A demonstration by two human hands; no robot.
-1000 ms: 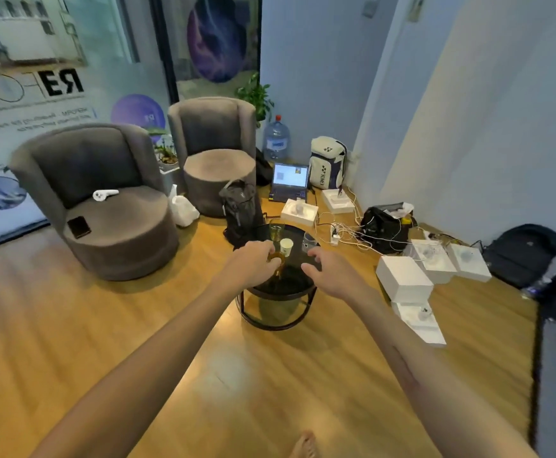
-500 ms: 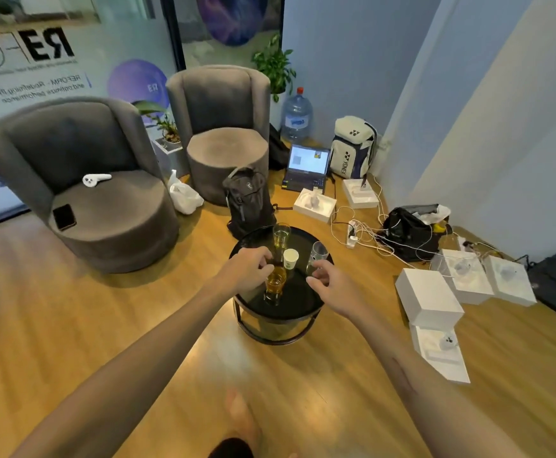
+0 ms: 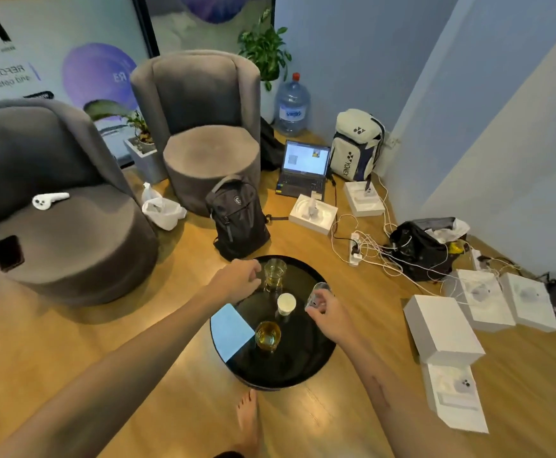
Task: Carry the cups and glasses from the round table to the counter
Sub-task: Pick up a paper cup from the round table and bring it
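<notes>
Round black surface [image 3: 303, 368] carries four vessels. Far glass [image 3: 275, 273] with amber liquid stands upright at the far rim; left hand [image 3: 237, 282] curls beside it, fingertips at its wall, full grip unclear. Right hand [image 3: 327, 310] pinches the clear glass [image 3: 319, 292], tilted off vertical at the right rim. White paper cup [image 3: 286, 304] and near amber glass [image 3: 267, 335] stand upright, mouths up, mid-surface.

Two bare, sleeveless forearms, a long thin mark along the right forearm [image 3: 380, 390], one bare foot [image 3: 248, 421].
</notes>
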